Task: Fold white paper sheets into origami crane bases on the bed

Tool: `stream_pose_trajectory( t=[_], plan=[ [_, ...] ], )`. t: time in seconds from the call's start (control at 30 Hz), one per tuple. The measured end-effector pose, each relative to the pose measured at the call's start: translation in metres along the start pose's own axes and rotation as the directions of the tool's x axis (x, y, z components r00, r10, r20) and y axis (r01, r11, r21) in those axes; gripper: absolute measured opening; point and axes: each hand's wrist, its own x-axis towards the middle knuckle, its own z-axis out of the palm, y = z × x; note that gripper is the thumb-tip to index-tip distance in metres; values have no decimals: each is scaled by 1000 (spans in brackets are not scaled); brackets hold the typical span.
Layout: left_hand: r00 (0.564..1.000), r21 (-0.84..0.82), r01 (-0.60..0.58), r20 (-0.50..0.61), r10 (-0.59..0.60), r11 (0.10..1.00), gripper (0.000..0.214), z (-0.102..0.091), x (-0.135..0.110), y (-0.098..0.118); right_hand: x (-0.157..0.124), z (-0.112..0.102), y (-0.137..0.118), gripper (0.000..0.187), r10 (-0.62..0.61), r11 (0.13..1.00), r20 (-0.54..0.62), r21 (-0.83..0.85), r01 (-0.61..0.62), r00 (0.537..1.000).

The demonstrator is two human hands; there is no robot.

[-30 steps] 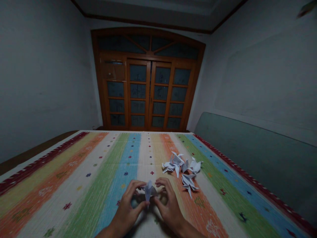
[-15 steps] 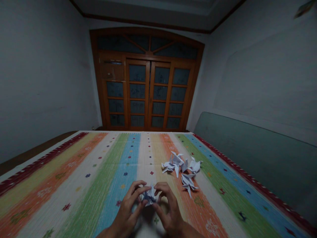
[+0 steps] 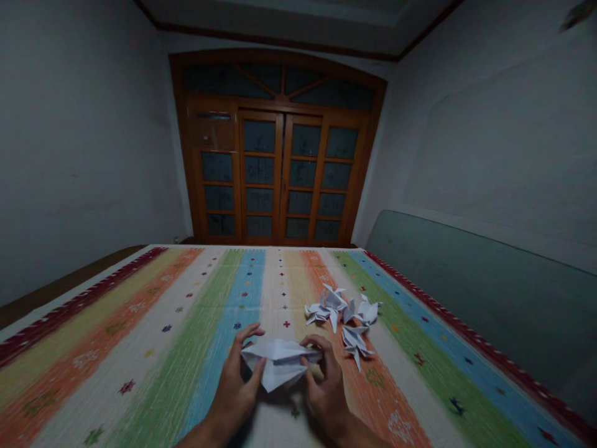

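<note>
Both of my hands hold a folded white paper piece [image 3: 278, 364] just above a striped, many-coloured mat [image 3: 153, 348]. My left hand [image 3: 236, 386] pinches its left end with thumb and fingers. My right hand [image 3: 324, 389] grips its right end, fingers curled over the top. The paper is spread wide, with a point hanging down in the middle. Beyond my right hand lies a small group of finished white paper cranes [image 3: 342, 314] on the mat.
A dark green cushion or mattress [image 3: 476, 292] runs along the mat's right side against the wall. A wooden door with glass panes [image 3: 280, 180] stands at the far end. A strip of brown floor [image 3: 60, 286] borders the mat on the left.
The paper was a small bunched-up fold between my fingertips; now it is pulled open into a wide flat shape. My hands have moved slightly apart.
</note>
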Motion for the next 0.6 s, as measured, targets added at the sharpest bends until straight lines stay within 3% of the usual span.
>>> stream_pose_trajectory(
  t=[0.13, 0.23, 0.4, 0.6],
  plan=[
    [982, -219, 160, -64, -178, 963, 61, -1, 10, -1, 5, -2, 8, 31, 190, 981, -66, 62, -186, 980],
    [969, -271, 214, -63, -239, 938, 59, -4, 17, -3, 8, -4, 12, 34, 230, 973, -74, 53, -226, 970],
    [982, -50, 143, -113, -148, 988, 31, -14, 24, -7, 15, -8, 12, 27, 158, 986, -137, -31, -163, 978],
    [988, 153, 102, -126, -83, 983, 21, -25, 30, -16, 24, -12, 12, 16, 153, 982, -123, -96, -165, 981]
  ],
)
